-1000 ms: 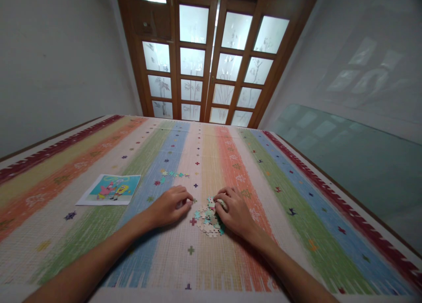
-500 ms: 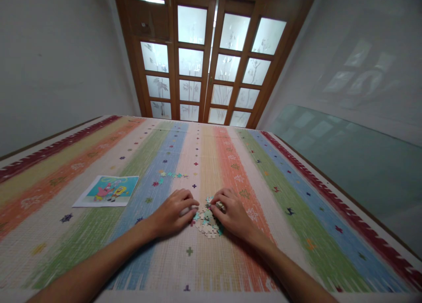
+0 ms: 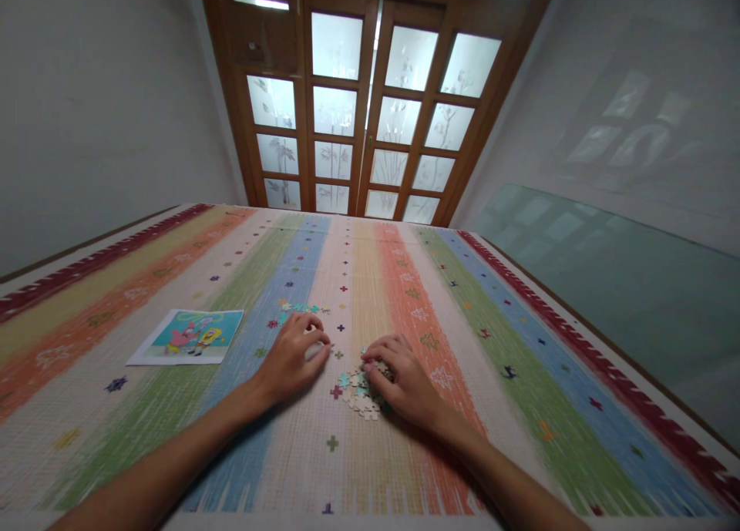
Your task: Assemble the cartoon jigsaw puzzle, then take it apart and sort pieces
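A small pile of jigsaw puzzle pieces (image 3: 361,396), grey-beige and turquoise, lies on the striped tablecloth in front of me. Over the pile's right side sits my right hand (image 3: 400,373), fingers bent and thumb close to the fingertips at the pieces; anything in its grip is hidden. My left hand (image 3: 296,355) is left of the pile, apart from it, its fingers curled and closed toward the thumb. What it holds, if anything, is too small to make out. Beyond it runs a short row of puzzle pieces (image 3: 301,308), partly covered by the knuckles.
A picture sheet (image 3: 193,337) with cartoon figures lies at the left on the striped tablecloth (image 3: 370,469). Wooden doors with frosted panes (image 3: 341,115) stand beyond the table's far edge. A pale green glass panel (image 3: 607,261) leans along the right wall.
My left hand has moved left and slightly away from me, off the pile toward the row of pieces. My right hand stays over the pile, its fingers shifted a little left.
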### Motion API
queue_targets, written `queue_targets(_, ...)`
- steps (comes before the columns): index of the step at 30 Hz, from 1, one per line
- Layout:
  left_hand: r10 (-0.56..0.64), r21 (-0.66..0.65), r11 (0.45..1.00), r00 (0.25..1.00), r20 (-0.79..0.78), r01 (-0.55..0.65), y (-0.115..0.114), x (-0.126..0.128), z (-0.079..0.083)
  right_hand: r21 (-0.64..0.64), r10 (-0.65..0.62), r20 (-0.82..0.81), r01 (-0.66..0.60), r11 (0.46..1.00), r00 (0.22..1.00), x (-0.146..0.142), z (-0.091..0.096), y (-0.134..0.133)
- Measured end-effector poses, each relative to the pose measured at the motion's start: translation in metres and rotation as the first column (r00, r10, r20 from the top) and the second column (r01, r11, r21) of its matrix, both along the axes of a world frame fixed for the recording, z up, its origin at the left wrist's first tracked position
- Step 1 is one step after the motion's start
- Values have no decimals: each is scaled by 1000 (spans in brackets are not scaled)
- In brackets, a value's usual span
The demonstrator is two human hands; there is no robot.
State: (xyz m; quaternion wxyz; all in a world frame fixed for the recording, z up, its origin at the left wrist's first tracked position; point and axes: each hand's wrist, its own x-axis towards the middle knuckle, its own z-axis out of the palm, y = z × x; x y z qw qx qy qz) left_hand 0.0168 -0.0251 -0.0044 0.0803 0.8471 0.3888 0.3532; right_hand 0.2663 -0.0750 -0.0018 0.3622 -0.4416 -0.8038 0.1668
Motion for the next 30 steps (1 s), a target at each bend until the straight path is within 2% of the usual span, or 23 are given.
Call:
queue_targets(5,217,-4,976,972,-95,-218,31,-35,-4,47,-23,8,23,999,1000,4,-4,3)
queue_targets(10,337,30,941,927,-162,-337,44,-51,-7,50,-64,18,63,997,998,4,-6,5)
queue_targets(15,385,108,923,899,-208,-370,46,-53,-10,69,-118,25,116,991,993,6,-9,8)
queue_targets(20,410,125,912,887,-213,-391,48,-54,-13,89,-163,46,159,983,986,9,-13,12)
queue_targets(25,413,99,910,897,-160,-402,50,-55,-14,91,-202,102,193,977,974,11,-18,14)
queue_targets(30,346,73,937,935,-70,-342,46,-48,-6,60,-152,183,144,988,971,11,-19,14)
